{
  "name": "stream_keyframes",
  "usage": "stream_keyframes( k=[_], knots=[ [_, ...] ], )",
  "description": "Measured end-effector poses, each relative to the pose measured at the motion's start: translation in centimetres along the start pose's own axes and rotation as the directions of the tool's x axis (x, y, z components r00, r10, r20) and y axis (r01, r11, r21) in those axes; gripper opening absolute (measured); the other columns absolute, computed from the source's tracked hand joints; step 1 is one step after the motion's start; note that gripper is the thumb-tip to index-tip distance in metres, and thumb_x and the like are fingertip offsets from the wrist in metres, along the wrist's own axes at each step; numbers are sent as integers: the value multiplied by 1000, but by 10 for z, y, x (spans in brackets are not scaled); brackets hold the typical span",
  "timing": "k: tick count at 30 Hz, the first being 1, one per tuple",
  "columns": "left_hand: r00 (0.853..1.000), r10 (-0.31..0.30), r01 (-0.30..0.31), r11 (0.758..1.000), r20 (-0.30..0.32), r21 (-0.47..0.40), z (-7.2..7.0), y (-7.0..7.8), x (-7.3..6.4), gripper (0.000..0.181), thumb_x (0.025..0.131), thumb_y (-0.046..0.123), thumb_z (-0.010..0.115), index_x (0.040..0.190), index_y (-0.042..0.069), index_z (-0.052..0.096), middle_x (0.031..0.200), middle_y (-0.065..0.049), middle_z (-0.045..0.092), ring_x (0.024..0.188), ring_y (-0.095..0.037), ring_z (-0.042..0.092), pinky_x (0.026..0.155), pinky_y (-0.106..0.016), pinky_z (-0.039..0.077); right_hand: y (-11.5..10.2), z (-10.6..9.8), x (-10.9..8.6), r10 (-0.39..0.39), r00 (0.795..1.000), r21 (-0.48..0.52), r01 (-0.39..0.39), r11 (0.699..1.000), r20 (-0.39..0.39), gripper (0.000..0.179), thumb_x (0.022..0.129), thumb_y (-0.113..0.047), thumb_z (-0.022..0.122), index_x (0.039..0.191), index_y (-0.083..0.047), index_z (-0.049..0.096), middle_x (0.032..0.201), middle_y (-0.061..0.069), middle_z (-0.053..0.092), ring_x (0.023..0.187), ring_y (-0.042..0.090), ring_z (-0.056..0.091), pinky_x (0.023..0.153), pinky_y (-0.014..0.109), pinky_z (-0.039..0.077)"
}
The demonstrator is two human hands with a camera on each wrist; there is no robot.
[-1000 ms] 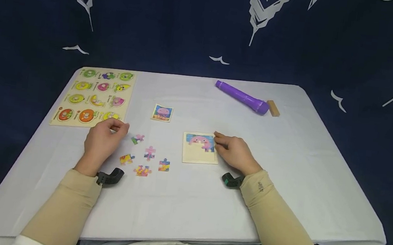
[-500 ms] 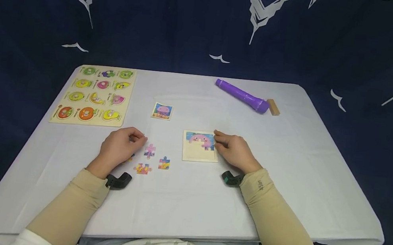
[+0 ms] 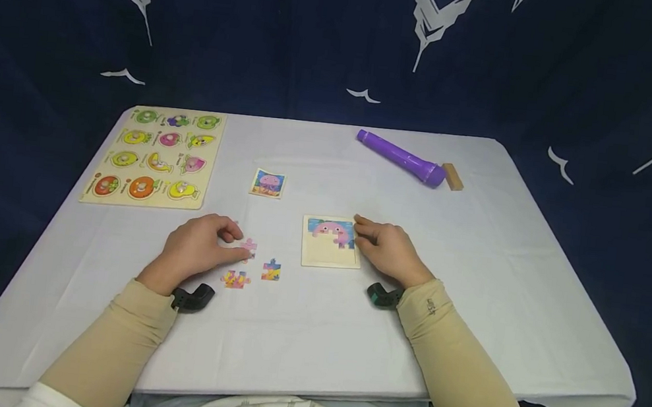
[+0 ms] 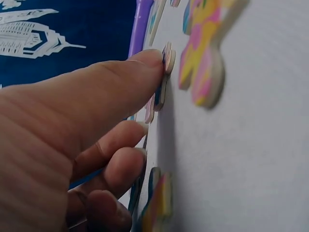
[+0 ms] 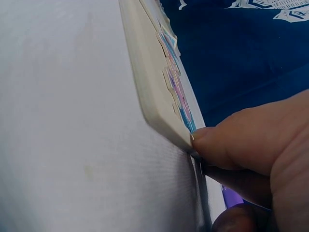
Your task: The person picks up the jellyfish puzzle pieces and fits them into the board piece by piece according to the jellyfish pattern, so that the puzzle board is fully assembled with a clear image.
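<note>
My left hand (image 3: 199, 245) is over the loose jigsaw pieces, thumb stretched out and other fingers bent and apart from it. Its thumb tip touches a pink and blue jigsaw piece (image 3: 249, 245), whose edge shows under the thumb (image 4: 120, 79) in the left wrist view. A yellow and pink piece (image 3: 236, 279) and a blue and yellow piece (image 3: 272, 271) lie nearby; others are mostly hidden behind the hand. At the right, my right hand (image 3: 389, 253) grips the edge of a wooden puzzle board (image 3: 320, 256), partly filled with a pink cartoon picture along its top.
A small picture card (image 3: 268, 183) lies beyond the pieces. The large fruit puzzle board (image 3: 156, 146) occupies the back left. At the back right, a purple microphone-shaped toy (image 3: 402, 158) lies beside a small brown block (image 3: 452, 177). White cloth (image 3: 299, 346) covers the table.
The left hand has moved right from beside the fruit board to over the loose pieces, and its thumb has spread from the fingers onto one piece. The right hand stays at the puzzle board.
</note>
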State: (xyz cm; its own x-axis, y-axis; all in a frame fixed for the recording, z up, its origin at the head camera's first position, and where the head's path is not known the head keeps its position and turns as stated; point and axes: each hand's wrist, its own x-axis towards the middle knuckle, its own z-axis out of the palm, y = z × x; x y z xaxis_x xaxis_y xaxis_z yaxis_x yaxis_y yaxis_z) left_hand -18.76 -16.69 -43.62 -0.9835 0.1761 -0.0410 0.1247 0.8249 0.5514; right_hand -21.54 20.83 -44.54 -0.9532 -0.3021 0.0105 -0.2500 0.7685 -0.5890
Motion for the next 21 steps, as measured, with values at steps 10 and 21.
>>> stream_keyframes(
  k=[10, 21],
  knots=[
    [1000, 14, -14, 1000, 10, 22, 1, 0, 0, 37, 78, 48, 88, 100, 20, 75, 92, 4, 69, 83, -17, 59, 68, -33, 41, -2, -1, -2, -11, 1000, 11, 11, 1000, -3, 39, 102, -21, 64, 137, -6, 64, 152, 2, 55, 144, 29, 47, 118, 49, 37],
    [999, 32, -39, 982, -41, -185, 2, -3, 2, 17, 93, 32, 78, 97, 16, 73, 79, -1, 67, 64, -17, 56, 56, -30, 44, -1, -1, -2, -9, 1000, 14, 9, 1000, -2, 39, 102, -22, 64, 137, -5, 64, 152, 1, 54, 144, 29, 47, 118, 50, 36]
  ],
)
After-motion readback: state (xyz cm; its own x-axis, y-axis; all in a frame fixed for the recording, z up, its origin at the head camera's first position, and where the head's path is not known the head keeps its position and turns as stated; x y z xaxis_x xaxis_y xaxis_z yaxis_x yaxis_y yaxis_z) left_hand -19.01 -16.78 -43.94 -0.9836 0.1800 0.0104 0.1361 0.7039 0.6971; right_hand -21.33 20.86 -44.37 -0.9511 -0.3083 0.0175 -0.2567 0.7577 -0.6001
